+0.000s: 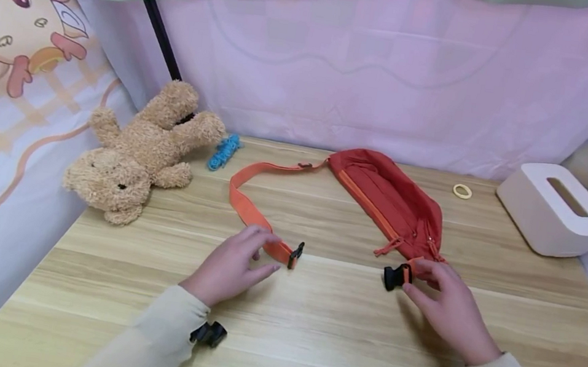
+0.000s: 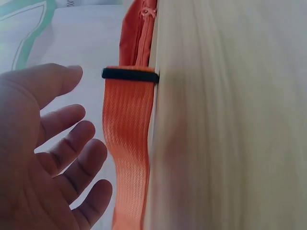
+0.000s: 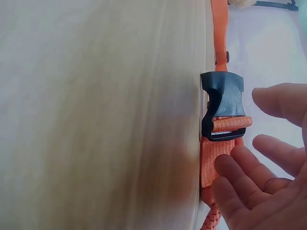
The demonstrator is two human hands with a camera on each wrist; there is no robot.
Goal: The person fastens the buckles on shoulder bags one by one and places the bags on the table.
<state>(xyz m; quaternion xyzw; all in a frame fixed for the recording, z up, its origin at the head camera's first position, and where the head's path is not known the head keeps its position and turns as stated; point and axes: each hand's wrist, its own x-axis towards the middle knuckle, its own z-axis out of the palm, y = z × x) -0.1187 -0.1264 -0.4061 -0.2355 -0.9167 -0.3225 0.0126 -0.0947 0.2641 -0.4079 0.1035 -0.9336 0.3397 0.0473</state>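
Note:
A red waist bag [image 1: 389, 199] lies on the table, its orange strap [image 1: 247, 202] curving out to the left. My left hand [image 1: 230, 265] is beside the strap's free end, which carries a black buckle part [image 1: 295, 255]. In the left wrist view its thumb and fingers are spread, apart from the strap. At the bag's near end, my right hand [image 1: 453, 307] is around the black socket half of the buckle [image 3: 225, 98]. The right wrist view shows its thumb clear of the buckle and its fingertips close to the short orange webbing [image 3: 216, 160]; contact cannot be told.
A tan teddy bear [image 1: 137, 147] lies at the left, with a blue bundle of cord [image 1: 224, 152] near its feet. Towards the back right are a pale yellow ring [image 1: 462, 191] and a white tissue box [image 1: 551, 217]. Pink cloth [image 1: 350, 92] hangs behind the table.

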